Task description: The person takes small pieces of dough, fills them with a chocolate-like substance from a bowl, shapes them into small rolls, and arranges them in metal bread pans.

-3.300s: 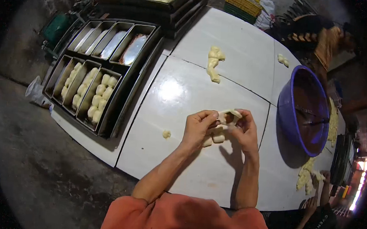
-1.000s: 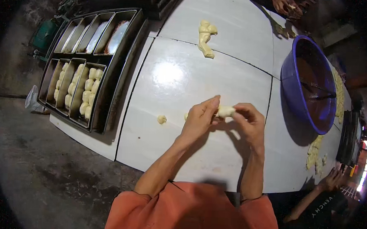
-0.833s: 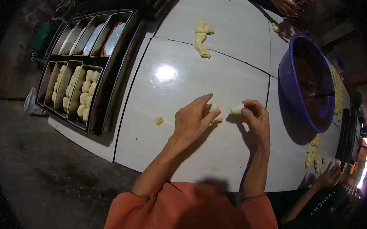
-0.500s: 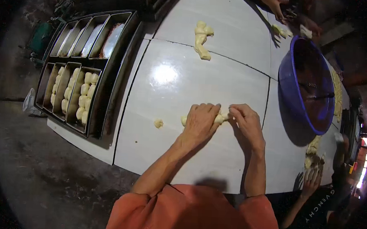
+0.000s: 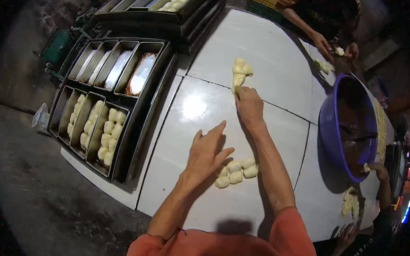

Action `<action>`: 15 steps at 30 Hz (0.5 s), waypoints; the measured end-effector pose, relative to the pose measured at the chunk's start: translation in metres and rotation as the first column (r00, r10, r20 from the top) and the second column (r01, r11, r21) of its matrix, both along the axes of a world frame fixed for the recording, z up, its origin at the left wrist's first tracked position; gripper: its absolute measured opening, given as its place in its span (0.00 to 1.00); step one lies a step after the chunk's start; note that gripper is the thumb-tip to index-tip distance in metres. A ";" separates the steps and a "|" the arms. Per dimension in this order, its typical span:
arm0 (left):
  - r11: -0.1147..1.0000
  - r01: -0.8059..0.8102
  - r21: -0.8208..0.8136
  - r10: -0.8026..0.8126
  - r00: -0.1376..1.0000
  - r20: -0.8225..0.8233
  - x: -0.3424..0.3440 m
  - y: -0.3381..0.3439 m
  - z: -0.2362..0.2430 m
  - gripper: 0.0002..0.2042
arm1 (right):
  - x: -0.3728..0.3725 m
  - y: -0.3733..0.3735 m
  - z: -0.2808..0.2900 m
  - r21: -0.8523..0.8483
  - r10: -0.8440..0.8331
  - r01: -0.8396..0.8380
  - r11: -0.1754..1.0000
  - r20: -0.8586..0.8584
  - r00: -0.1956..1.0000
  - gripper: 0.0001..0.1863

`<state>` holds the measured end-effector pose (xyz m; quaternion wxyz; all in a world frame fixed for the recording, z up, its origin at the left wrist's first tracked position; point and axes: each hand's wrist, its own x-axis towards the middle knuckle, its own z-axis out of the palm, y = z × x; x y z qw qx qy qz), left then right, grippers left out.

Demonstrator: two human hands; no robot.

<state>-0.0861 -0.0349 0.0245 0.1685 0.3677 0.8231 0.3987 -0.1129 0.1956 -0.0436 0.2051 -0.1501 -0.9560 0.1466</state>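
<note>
My right hand point(image 5: 249, 105) reaches to the far part of the white tiled table, its fingers closed on the near end of a lumpy strip of pale dough point(image 5: 240, 72). Nearer me, my left hand point(image 5: 207, 149) hangs over the tiles with its fingers spread and nothing in them. Beside it, between my forearms, a cluster of small dough pieces point(image 5: 235, 177) lies in two rows; my left hand partly hides one end.
At left, a dark tray holds loaf tins point(image 5: 114, 130), some filled with dough balls; more tins point(image 5: 174, 2) stand behind. A purple basin point(image 5: 337, 130) sits at right. Co-workers' hands point(image 5: 324, 46) handle dough at the far right, and another hand point(image 5: 378, 171) is at the basin's near rim.
My right hand has moved away from the near dough and taken hold of the far strip. My left hand has lifted off and spread, uncovering the dough pieces. The view has tilted farther forward.
</note>
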 end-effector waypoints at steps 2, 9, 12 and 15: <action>0.998 -0.058 -0.008 0.058 0.997 0.049 -0.012 -0.006 0.004 0.32 | 0.002 0.009 -0.002 -0.128 -0.012 0.008 0.992 -0.028 1.000 0.11; 0.978 -0.142 0.152 0.096 0.956 0.279 -0.001 0.001 0.003 0.28 | 0.104 -0.026 0.075 -0.990 -0.044 0.130 0.047 0.128 0.991 0.12; 0.984 -0.094 0.152 0.008 0.871 0.490 0.017 0.017 0.014 0.25 | 0.148 -0.061 0.086 -0.967 -0.246 -0.113 -0.227 -0.055 0.968 0.19; 0.984 0.003 0.176 -0.117 0.757 0.642 0.029 0.023 0.010 0.15 | 0.171 -0.071 0.089 -0.973 -0.220 -0.080 -0.218 -0.030 0.975 0.18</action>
